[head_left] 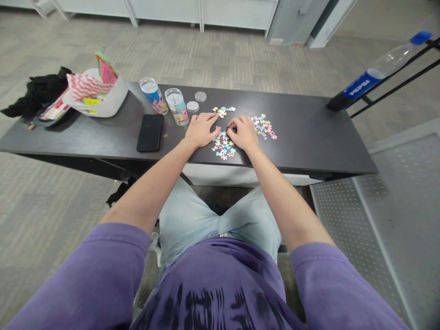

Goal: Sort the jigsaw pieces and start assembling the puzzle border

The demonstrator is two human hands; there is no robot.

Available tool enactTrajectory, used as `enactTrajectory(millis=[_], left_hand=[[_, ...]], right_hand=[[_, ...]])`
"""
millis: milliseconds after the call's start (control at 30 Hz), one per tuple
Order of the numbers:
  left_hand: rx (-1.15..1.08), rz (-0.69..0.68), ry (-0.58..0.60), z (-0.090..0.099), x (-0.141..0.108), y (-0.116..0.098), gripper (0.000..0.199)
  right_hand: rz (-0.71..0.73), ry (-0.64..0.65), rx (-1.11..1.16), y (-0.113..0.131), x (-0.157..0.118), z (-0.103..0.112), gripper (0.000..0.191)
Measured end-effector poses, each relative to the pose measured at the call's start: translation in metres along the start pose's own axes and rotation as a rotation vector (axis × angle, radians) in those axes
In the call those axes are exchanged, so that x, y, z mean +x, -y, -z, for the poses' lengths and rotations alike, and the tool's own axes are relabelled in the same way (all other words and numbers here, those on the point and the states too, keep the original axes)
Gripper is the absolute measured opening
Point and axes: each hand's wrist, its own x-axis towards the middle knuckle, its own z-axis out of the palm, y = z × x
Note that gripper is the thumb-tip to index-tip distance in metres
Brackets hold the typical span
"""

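Observation:
Jigsaw puzzle pieces lie on the dark tabletop in three loose groups: a near pile (224, 147), a small far group (222, 111) and a right-hand pile (264, 126). My left hand (202, 130) rests palm down, fingers stretched out, its index finger by the far group and its thumb at the edge of the near pile. On the other side, my right hand (243, 132) has its fingers curled, with thumb and index finger close together above the near pile. Whatever sits between those fingertips is too small to make out. The right-hand pile lies just beyond this hand.
Left of my hands stand two clear printed tumblers (178, 107), two round metal lids (193, 107) and a black phone (150, 133). A white basket (117, 98) of cloth and packets is farther left, beside black fabric (41, 91). A Pepsi bottle (360, 86) stands at the right end.

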Motion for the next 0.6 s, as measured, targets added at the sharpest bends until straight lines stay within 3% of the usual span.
enactTrajectory(millis=[300, 400, 500, 600], left_hand=[[-0.038, -0.093, -0.088, -0.0066, 0.0009, 0.0083, 0.075], [-0.058, -0.175, -0.086, -0.0053, -0.0005, 0.0100, 0.075], [-0.071, -0.254, -0.077, -0.0035, -0.0012, 0.0100, 0.068], [-0.083, -0.317, -0.081, -0.0034, -0.0005, 0.0098, 0.059]], right_hand=[[0.024, -0.027, 0.015, -0.0076, 0.0020, -0.0068, 0.023], [0.026, -0.045, 0.033, -0.0095, 0.0025, -0.0074, 0.034], [0.030, -0.053, 0.043, -0.0103, 0.0025, -0.0067, 0.047], [0.055, -0.046, 0.040, -0.0095, 0.0016, -0.0054, 0.044]])
